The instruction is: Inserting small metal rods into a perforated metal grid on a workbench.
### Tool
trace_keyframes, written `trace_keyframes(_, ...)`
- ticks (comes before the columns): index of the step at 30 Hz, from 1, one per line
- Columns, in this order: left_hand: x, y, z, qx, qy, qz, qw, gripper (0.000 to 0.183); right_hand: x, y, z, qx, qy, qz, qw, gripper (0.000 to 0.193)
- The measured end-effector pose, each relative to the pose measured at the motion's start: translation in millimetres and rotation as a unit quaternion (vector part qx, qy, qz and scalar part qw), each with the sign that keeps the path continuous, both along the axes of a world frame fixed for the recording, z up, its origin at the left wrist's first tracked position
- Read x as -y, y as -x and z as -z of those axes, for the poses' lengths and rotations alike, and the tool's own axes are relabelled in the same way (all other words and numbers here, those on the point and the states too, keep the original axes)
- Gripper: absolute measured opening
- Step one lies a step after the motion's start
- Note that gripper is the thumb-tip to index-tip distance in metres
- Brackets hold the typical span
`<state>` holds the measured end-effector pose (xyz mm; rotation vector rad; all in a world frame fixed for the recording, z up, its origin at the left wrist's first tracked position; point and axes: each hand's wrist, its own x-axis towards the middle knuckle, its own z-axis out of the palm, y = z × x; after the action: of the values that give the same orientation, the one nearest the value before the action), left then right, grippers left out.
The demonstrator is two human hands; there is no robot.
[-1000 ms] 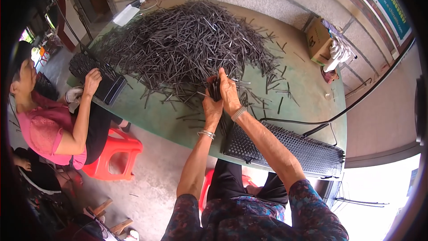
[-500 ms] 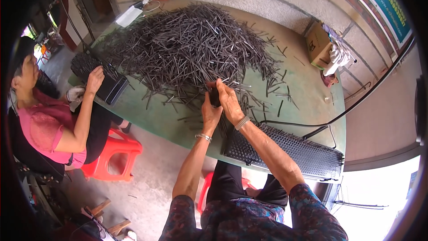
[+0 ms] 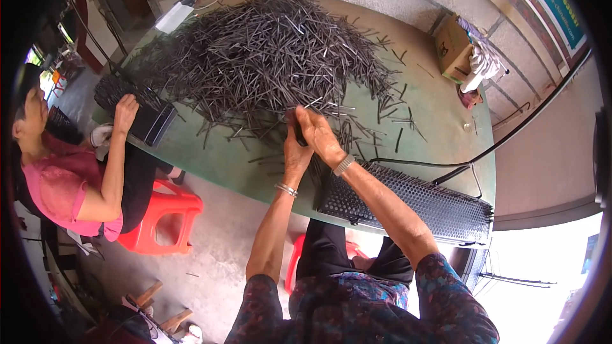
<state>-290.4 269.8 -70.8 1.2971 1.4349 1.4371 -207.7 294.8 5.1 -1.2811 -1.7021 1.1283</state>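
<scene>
A large heap of thin dark strips (image 3: 268,57) covers the far and middle part of the green table (image 3: 242,169). At its near edge my left hand (image 3: 297,156) and my right hand (image 3: 320,139) press together around a small dark bunch of strips (image 3: 299,135). The left hand's fingers wrap the bunch from the near side. My right palm lies against its right side, fingers pointing away. Most of the bunch is hidden between the hands. Right of them, under my right forearm, lies a long perforated metal rack (image 3: 408,204), with strip ends showing along its far edge.
At the left a person (image 3: 76,172) in pink sits with one hand at a smaller dark rack (image 3: 137,114) full of strips. A black bar (image 3: 510,143) curves over the table's right side. A cardboard box (image 3: 454,48) with cloths stands far right. A red stool (image 3: 159,216) is at left.
My right hand has closed in against the left, covering more of the dark bunch. Both hands have shifted slightly left in the picture, and the whole view has tilted a little.
</scene>
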Motion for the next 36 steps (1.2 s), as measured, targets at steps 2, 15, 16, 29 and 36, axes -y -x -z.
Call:
trace_keyframes(2, 5, -3, 8, -0.003, -0.045, -0.005, 0.999, 0.068, -1, -2, 14, -0.023, 0.030, 0.002, 0.999, 0.040)
trace_keyframes(15, -34, 21, 11, 0.552, 0.057, -0.084, 0.828, 0.017, -11, -36, 10, -0.103, 0.043, 0.065, 0.992, 0.054)
trace_keyframes(16, -34, 19, 9, 0.551, 0.057, -0.081, 0.828, 0.017, -13, -39, 12, -0.010, -0.035, 0.061, 0.997, 0.051)
trace_keyframes(29, -17, 6, -22, 0.638, 0.086, 0.020, 0.765, 0.021, 23, -67, -22, -0.170, 0.076, 0.020, 0.982, 0.059)
trace_keyframes(36, 2, 1, -25, 0.662, 0.108, 0.014, 0.741, 0.023, 32, -65, -28, -0.254, 0.105, 0.019, 0.961, 0.030)
